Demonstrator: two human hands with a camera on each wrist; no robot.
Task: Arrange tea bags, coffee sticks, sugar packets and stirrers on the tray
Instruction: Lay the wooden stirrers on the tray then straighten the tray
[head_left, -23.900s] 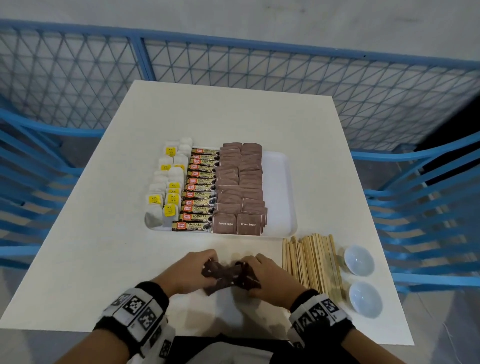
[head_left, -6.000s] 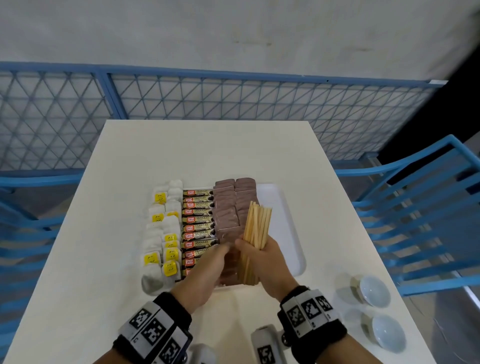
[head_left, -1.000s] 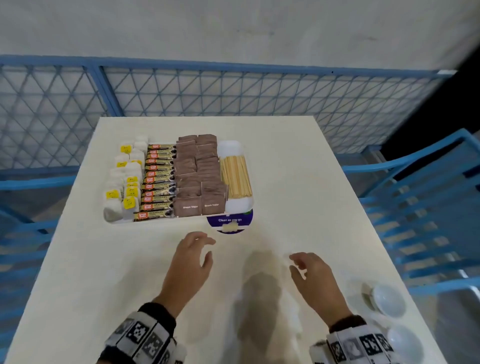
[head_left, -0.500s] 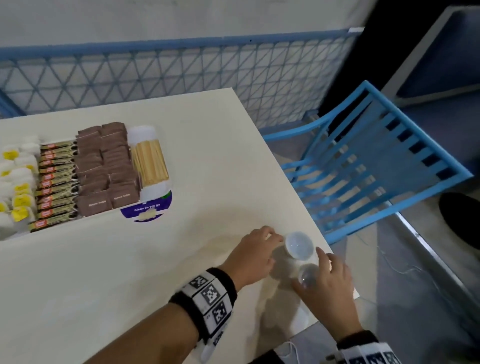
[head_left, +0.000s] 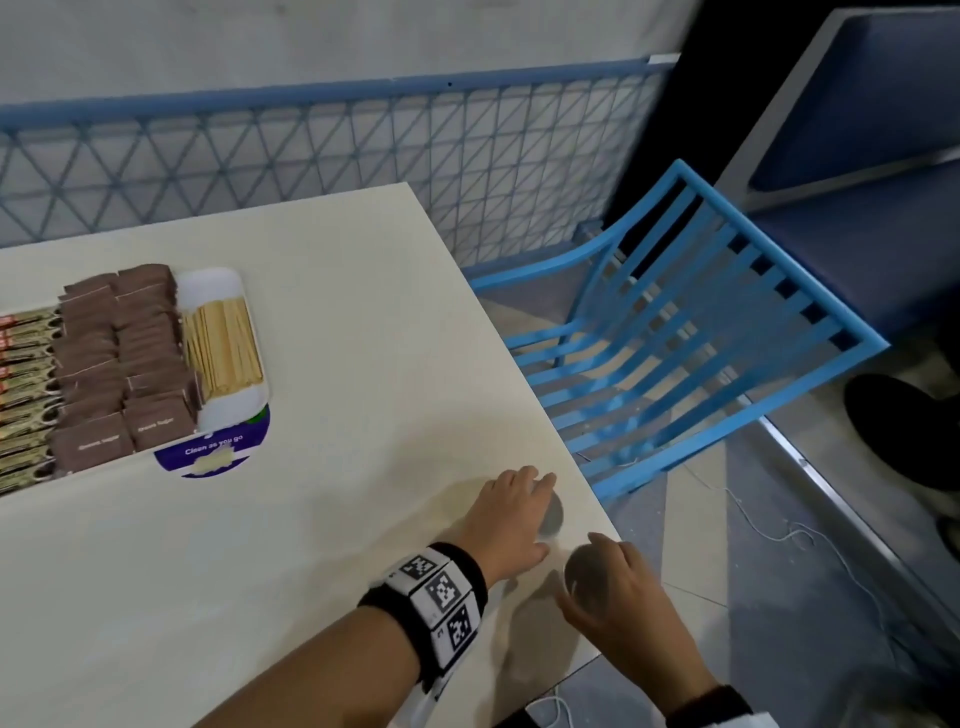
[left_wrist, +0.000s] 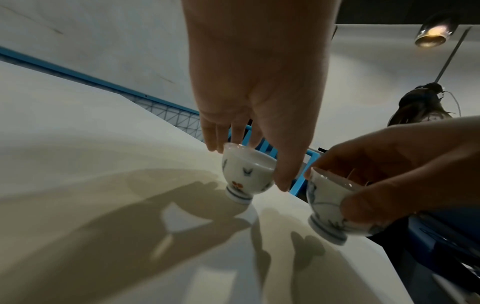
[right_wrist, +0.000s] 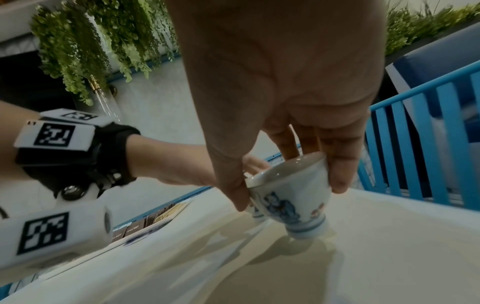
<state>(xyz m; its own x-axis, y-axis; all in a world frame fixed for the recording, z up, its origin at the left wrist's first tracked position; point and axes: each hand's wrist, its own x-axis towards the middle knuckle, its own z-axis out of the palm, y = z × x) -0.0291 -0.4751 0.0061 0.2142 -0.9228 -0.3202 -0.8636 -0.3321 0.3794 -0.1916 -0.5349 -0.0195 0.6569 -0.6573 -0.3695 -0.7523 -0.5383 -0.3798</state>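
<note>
Gripping one small painted cup (left_wrist: 246, 174) each, the left hand (head_left: 511, 519) and right hand (head_left: 623, 603) clamp two cups at the tabletop's (head_left: 337, 312) near right corner; the right cup (right_wrist: 291, 193) is tilted. Far left, the tray (head_left: 218, 283) holds sugar packets (head_left: 119, 358), coffee sticks (head_left: 23, 384) and stirrers (head_left: 223, 345), too many to count.

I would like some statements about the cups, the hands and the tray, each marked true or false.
1. The right hand holds a small cup tilted off the table. True.
2. The left hand is on the tray. False: it touches the other cup, far from the tray.
3. The stirrers lie on the tray. True.
4. The left hand's cup lies on its side. False: it stands upright.
</note>
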